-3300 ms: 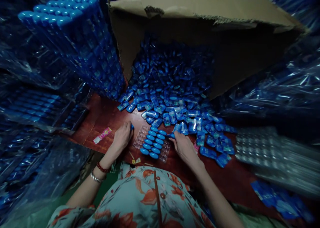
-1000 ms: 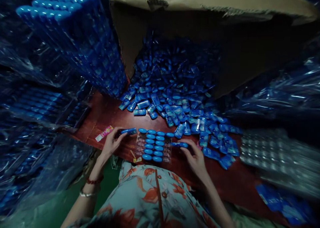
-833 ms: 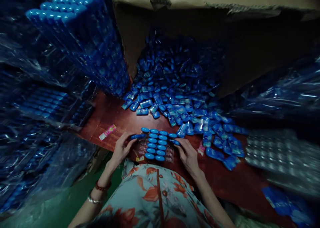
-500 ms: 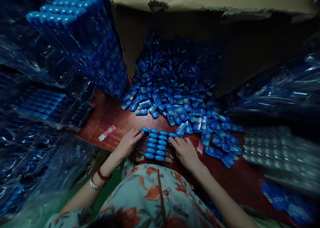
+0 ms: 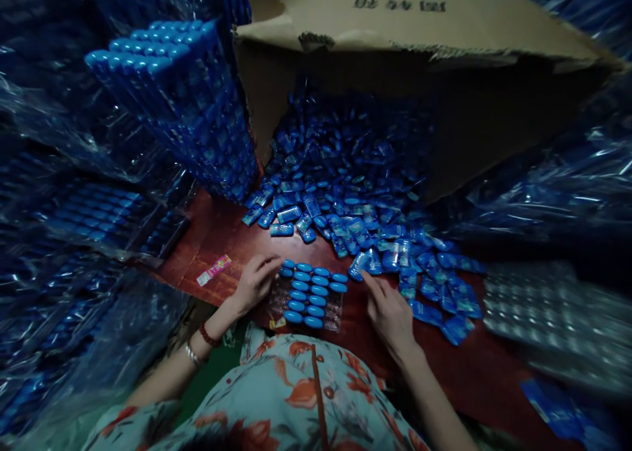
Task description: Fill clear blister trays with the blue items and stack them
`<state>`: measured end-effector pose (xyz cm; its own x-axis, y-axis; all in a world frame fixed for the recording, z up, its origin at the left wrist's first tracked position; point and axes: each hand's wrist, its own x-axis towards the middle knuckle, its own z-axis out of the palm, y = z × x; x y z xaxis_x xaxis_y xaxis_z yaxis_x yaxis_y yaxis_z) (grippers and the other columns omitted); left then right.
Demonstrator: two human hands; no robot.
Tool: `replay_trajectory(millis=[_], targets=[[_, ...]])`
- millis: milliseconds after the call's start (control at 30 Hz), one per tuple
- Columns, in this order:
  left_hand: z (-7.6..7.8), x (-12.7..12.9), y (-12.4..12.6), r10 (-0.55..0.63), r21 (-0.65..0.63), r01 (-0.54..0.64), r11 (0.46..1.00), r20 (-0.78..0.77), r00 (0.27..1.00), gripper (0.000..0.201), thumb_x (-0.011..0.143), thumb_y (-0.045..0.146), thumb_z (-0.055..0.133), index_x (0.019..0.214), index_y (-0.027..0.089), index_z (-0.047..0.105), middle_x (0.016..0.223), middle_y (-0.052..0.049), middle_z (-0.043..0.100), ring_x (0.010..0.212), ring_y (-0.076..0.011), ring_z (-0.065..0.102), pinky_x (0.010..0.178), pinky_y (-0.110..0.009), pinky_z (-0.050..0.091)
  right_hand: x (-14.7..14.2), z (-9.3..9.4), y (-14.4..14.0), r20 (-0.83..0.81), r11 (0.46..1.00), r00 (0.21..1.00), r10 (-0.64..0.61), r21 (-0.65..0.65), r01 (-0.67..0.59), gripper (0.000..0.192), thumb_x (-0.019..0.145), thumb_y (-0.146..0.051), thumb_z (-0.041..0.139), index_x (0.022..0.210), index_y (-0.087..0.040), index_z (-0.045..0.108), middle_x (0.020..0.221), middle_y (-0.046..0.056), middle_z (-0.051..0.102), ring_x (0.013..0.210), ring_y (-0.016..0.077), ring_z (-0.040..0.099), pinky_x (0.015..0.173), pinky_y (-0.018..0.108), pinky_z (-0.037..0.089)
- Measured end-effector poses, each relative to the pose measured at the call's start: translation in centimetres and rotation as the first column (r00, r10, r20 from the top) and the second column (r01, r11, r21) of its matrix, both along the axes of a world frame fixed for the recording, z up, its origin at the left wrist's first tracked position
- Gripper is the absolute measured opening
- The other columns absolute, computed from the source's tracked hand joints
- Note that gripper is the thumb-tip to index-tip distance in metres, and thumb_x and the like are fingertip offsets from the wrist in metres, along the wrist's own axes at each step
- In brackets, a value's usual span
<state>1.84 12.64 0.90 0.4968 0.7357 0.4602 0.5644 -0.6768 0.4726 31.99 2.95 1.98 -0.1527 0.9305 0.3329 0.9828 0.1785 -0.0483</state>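
Note:
A clear plastic tray (image 5: 336,311) lies on the dark red table (image 5: 222,240) in front of me, with several small blue capsule-shaped packs (image 5: 310,291) set in its slots. My left hand (image 5: 254,283) rests at the tray's left edge, fingertips at the top-left pack. My right hand (image 5: 390,313) is to the right of the tray, its fingers stretched toward a loose blue pack (image 5: 359,265) at the edge of the heap. Neither hand visibly grips anything.
A heap of loose blue packs (image 5: 345,187) spills from a tipped cardboard box (image 5: 415,23). A tall stack of filled trays (image 5: 182,102) stands at left. Empty clear trays (image 5: 543,313) lie at right. A pink label strip (image 5: 213,270) lies left of my hand.
Both hands set their blue packs into the tray. The left stays at the tray's left edge; the right has moved away to the right, toward the loose heap.

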Motion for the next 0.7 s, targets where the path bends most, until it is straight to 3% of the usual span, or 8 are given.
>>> replay_trajectory(millis=[100, 233, 333, 400, 467, 567, 633, 700], targets=[[-0.2, 1.4, 3.6, 0.130, -0.115, -0.129, 0.985, 0.003, 0.991, 0.028, 0.092, 0.021, 0.040, 0.115, 0.020, 0.055, 0.107, -0.009, 0.057, 0.096, -0.0176, 0.058, 0.080, -0.029, 0.050, 0.9, 0.0, 2.2, 0.178, 0.980, 0.984, 0.024, -0.200, 0.012, 0.056, 0.077, 0.000, 0.041, 0.129, -0.021, 0.049, 0.120, 0.010, 0.058, 0.092, 0.0232, 0.054, 0.068, 0.031, 0.044], [0.5, 3.9, 7.9, 0.080, -0.192, -0.179, 0.965, -0.433, 0.898, 0.031, 0.086, 0.026, 0.052, 0.115, 0.016, 0.055, 0.118, -0.014, 0.053, 0.103, -0.0247, 0.056, 0.083, -0.034, 0.049, 0.6, 0.1, 4.7, 0.295, 0.946, 0.946, 0.132, -0.324, -0.031, 0.049, 0.079, -0.001, 0.039, 0.122, -0.019, 0.055, 0.125, 0.013, 0.054, 0.096, 0.0260, 0.054, 0.071, 0.035, 0.046], [0.8, 4.5, 8.6, 0.121, -0.203, -0.294, 0.934, -0.596, 0.794, 0.033, 0.087, 0.028, 0.049, 0.115, 0.011, 0.054, 0.115, -0.018, 0.054, 0.096, -0.0263, 0.060, 0.076, -0.033, 0.050, 0.5, 0.0, 4.5, 0.139, 0.939, 0.979, 0.148, -0.330, -0.095, 0.036, 0.084, -0.010, 0.040, 0.117, -0.016, 0.056, 0.113, 0.014, 0.059, 0.093, 0.0238, 0.057, 0.074, 0.034, 0.046], [0.5, 3.4, 8.1, 0.149, -0.232, -0.338, 0.912, -0.579, 0.801, 0.035, 0.090, 0.026, 0.043, 0.121, 0.011, 0.049, 0.114, -0.018, 0.057, 0.093, -0.0251, 0.062, 0.074, -0.033, 0.050, 0.6, -0.2, 3.4, -0.123, 0.951, 0.992, 0.034, -0.302, -0.070, 0.034, 0.087, -0.019, 0.042, 0.120, -0.016, 0.051, 0.102, 0.011, 0.062, 0.084, 0.0214, 0.060, 0.072, 0.032, 0.047], [0.1, 1.5, 6.8, 0.174, -0.286, -0.327, 0.901, -0.451, 0.875, 0.038, 0.092, 0.025, 0.038, 0.127, 0.013, 0.044, 0.114, -0.016, 0.060, 0.094, -0.0235, 0.063, 0.079, -0.033, 0.050, 0.6, -0.5, 1.8, -0.468, 0.951, 0.866, -0.177, -0.309, 0.028, 0.038, 0.088, -0.031, 0.046, 0.123, -0.017, 0.045, 0.088, 0.006, 0.063, 0.072, 0.0186, 0.062, 0.064, 0.030, 0.049], [-0.1, -1.9, 3.8, 0.232, -0.394, -0.267, 0.880, -0.134, 0.963, 0.039, 0.092, 0.032, 0.039, 0.126, 0.015, 0.046, 0.112, -0.012, 0.063, 0.096, -0.0212, 0.063, 0.084, -0.034, 0.049, 0.3, -1.1, -0.7, -0.802, 0.906, 0.441, -0.403, -0.417, 0.070, 0.044, 0.083, -0.045, 0.052, 0.118, -0.019, 0.043, 0.070, -0.001, 0.060, 0.052, 0.0146, 0.058, 0.049, 0.026, 0.047], [0.2, -3.4, 1.2, 0.343, -0.457, -0.293, 0.840, 0.028, 0.939, 0.037, 0.089, 0.037, 0.046, 0.119, 0.017, 0.053, 0.109, -0.009, 0.064, 0.096, -0.0202, 0.062, 0.084, -0.033, 0.050, -0.3, -1.1, -2.0, -0.860, 0.891, 0.251, -0.444, -0.454, 0.021, 0.039, 0.082, -0.046, 0.054, 0.110, -0.020, 0.048, 0.066, -0.003, 0.058, 0.049, 0.0130, 0.056, 0.045, 0.024, 0.045], [0.9, -3.7, -1.4, 0.470, -0.478, -0.344, 0.808, 0.172, 0.866, 0.031, 0.085, 0.037, 0.055, 0.109, 0.018, 0.059, 0.103, -0.007, 0.065, 0.093, -0.0189, 0.062, 0.084, -0.032, 0.050, -1.1, -0.9, -2.9, -0.877, 0.895, 0.198, -0.439, -0.447, 0.003, 0.031, 0.082, -0.043, 0.056, 0.102, -0.020, 0.052, 0.070, -0.002, 0.059, 0.052, 0.0121, 0.057, 0.047, 0.023, 0.046]])
